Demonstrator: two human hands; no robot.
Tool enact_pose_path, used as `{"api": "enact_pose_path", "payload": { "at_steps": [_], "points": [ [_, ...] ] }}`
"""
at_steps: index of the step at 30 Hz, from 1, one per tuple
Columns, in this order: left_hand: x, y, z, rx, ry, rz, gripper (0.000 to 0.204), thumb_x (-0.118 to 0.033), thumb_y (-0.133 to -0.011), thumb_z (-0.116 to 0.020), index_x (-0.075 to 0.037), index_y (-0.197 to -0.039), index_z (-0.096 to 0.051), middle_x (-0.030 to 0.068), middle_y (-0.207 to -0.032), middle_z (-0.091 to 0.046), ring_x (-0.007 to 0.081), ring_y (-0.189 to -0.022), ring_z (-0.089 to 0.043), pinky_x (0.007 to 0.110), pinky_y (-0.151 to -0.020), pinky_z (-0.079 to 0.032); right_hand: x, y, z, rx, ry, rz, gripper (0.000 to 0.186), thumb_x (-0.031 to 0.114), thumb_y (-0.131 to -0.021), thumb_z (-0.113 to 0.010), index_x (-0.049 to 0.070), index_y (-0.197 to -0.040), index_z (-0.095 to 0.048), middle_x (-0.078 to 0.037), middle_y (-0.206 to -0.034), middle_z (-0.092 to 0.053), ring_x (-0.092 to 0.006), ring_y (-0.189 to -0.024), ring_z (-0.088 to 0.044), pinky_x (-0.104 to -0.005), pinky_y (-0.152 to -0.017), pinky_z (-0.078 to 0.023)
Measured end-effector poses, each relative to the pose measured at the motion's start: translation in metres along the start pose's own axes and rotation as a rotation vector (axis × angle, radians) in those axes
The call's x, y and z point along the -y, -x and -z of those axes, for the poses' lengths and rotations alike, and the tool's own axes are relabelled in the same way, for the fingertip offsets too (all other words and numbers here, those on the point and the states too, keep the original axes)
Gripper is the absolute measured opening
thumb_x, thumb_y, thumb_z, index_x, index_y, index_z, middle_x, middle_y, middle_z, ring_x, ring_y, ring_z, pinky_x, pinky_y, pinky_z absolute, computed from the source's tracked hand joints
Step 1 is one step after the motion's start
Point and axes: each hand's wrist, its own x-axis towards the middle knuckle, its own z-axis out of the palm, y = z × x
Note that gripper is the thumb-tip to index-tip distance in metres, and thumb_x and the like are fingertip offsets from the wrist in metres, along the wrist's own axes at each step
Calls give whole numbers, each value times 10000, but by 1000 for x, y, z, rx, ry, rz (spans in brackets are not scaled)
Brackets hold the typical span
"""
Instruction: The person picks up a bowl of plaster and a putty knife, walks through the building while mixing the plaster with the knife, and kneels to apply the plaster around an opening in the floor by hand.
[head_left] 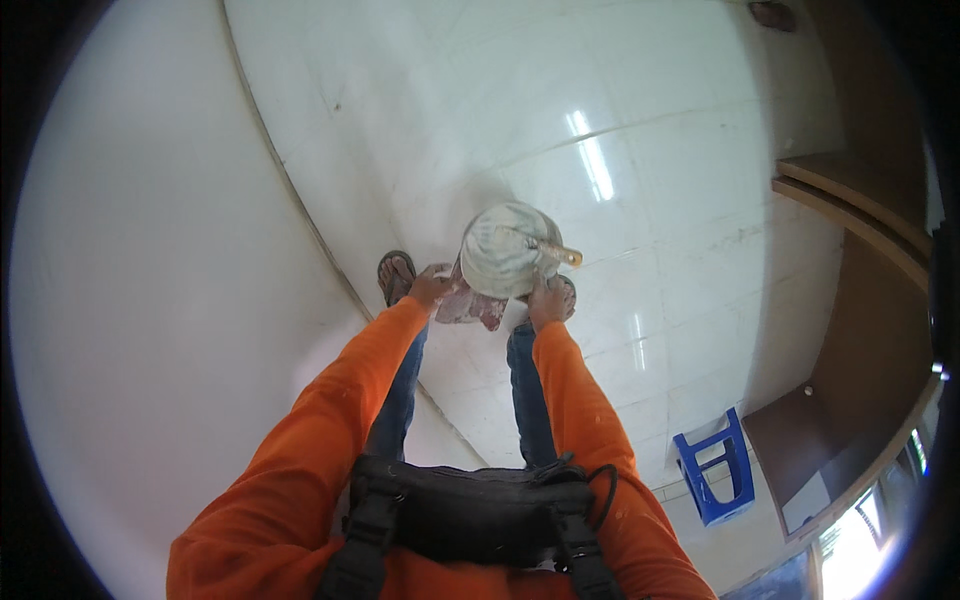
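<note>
A pale round bucket (485, 250), its top smeared whitish, stands on the floor between my sandalled feet. A tool with a light wooden handle (565, 255) lies across its top. A stained reddish-brown cloth (470, 308) lies bunched at the bucket's near left side. My left hand (432, 285) is closed on the edge of the cloth, just left of the bucket. My right hand (548, 302) has its fingers curled at the bucket's near right side, beside a small white patch; what they grip is too small to make out.
A pale wall (150, 250) runs along my left. The floor has glossy white tiles (670, 150). At the right are brown wooden shelves (850, 190), a blue plastic stool (732, 465) and a bright window (850, 550). A small dark object (772, 15) lies at the top right.
</note>
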Motion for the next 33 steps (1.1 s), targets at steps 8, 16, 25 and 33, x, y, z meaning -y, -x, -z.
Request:
{"api": "enact_pose_path", "payload": {
  "at_steps": [8, 16, 25, 33],
  "points": [
    [-163, 178, 80, 230, -100, 15, 366, -55, -840, -650, 6, -1201, -633, 67, -1089, -671, 155, -981, -612, 300, -882, -481, 203, 178, 219, -165, -1042, -686, 406, 320, -1008, -504, -1, -1255, -529, -147, -1042, -660, -248, -849, -675, -351, -700, -582],
    [-286, 259, 28, 290, -955, -392, 258, -231, -822, -728, -44, -999, -724, 51, -822, -686, 141, -730, -601, 340, -672, -514, 186, 446, 266, -661, -1277, -1173, 396, 313, -1008, -487, 9, -1263, -496, -163, -1082, -642, -323, -823, -683, -447, -669, -609],
    [-405, 511, -280, 703, -857, -843, 257, -235, -963, -543, -8, -989, -662, 9, -778, -580, 93, -719, -493, 262, -651, -438, 177, 548, 311, -917, -1441, -1145, 405, 364, -955, -536, 25, -1176, -554, -175, -1067, -660, -344, -854, -680, -452, -700, -583],
    [-316, 690, -471, 1179, -535, -612, 275, -160, -1008, -531, 20, -1197, -617, 16, -1010, -653, 83, -884, -591, 245, -825, -491, 116, 623, 336, -1096, -1483, -1223, 417, 408, -907, -580, 39, -1099, -606, -185, -1053, -676, -362, -882, -677, -458, -727, -559]
  ]
}}
